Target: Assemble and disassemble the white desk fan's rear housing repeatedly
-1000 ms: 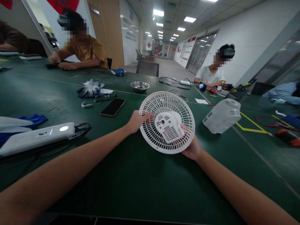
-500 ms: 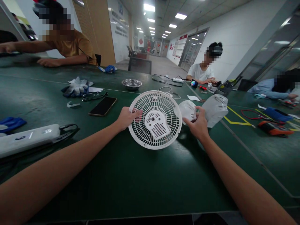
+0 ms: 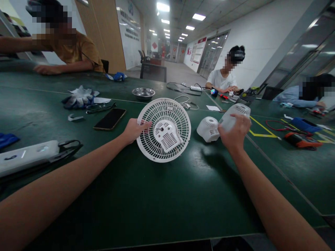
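My left hand (image 3: 134,130) grips the left rim of a round white fan grille (image 3: 164,158), with the thumb over its bars. The grille stands tilted, showing a vented plate at its centre. To its right a small white vented plastic cover (image 3: 208,129) sits on the table, apart from both hands. My right hand (image 3: 235,130) is closed around a larger white plastic housing (image 3: 239,109), which has slots near its top. The fingers hide the lower part of that housing.
On the green table (image 3: 167,198) lie a phone (image 3: 110,119), a metal bowl (image 3: 143,93), gloves (image 3: 80,97) and a white device (image 3: 28,155) at left. An orange multimeter (image 3: 302,140) lies at right. Several people sit around the table.
My right hand has left the small cover and moved right onto the larger housing. The view has shifted slightly; my left hand still holds the grille.
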The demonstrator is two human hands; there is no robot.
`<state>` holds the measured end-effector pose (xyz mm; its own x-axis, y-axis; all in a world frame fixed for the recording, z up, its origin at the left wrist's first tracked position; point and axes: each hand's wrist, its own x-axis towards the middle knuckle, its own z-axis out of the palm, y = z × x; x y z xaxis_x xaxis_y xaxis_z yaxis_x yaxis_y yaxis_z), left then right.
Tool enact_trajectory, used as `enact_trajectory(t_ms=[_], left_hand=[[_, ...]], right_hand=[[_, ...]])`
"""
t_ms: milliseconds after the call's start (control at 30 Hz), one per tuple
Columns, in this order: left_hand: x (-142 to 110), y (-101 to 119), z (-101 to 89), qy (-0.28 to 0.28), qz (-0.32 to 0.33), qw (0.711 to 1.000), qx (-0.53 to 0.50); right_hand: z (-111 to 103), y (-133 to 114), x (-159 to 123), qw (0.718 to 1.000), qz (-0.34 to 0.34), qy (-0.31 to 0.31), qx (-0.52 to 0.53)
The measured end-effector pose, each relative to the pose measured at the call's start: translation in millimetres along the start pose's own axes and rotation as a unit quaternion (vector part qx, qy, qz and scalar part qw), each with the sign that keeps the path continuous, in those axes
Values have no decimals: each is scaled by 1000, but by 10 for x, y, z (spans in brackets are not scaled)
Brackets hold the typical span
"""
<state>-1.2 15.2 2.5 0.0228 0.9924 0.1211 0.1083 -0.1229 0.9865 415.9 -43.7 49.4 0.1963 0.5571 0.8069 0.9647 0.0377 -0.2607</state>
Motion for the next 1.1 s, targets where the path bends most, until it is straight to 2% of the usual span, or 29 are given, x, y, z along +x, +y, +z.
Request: enact_trajectory(t_ms=[67, 133, 267, 367, 467, 567, 633, 700, 800, 900, 1000, 1100], left_hand=[[-5, 14, 0, -2, -2, 1000, 7], [-7, 23, 1, -5, -6, 1000, 13], [-9, 27, 2, -4, -7, 1000, 16], [-18, 30, 4, -2, 0, 1000, 17], [-21, 25, -1, -10, 8, 1000, 13], [-7, 2, -16, -19, 13, 1000, 11], [7, -17, -25, -20, 18, 999, 20], [17, -32, -30, -23, 28, 999, 22], [23, -40, -25, -33, 37, 999, 7], [24, -42, -17, -29, 35, 999, 13], [30, -48, -18, -24, 36, 999, 29], [35, -55, -29, -31, 41, 998, 29]], right_hand=[[-43, 132, 56, 997, 40, 59, -20], [-22, 295, 76, 992, 102, 68, -10], [161, 600, 33, 964, 251, -24, 85], [277, 724, -6, 945, 306, -57, 97], [296, 731, -1, 945, 315, -31, 85], [226, 630, 51, 946, 308, 41, 89], [159, 509, 94, 951, 264, 91, 130], [110, 362, 118, 954, 208, 114, 181], [117, 135, 77, 960, 168, 97, 202], [206, -37, -30, 969, 171, 24, 175], [292, -119, -115, 971, 178, -25, 160], [310, -104, -126, 969, 185, -19, 163]])
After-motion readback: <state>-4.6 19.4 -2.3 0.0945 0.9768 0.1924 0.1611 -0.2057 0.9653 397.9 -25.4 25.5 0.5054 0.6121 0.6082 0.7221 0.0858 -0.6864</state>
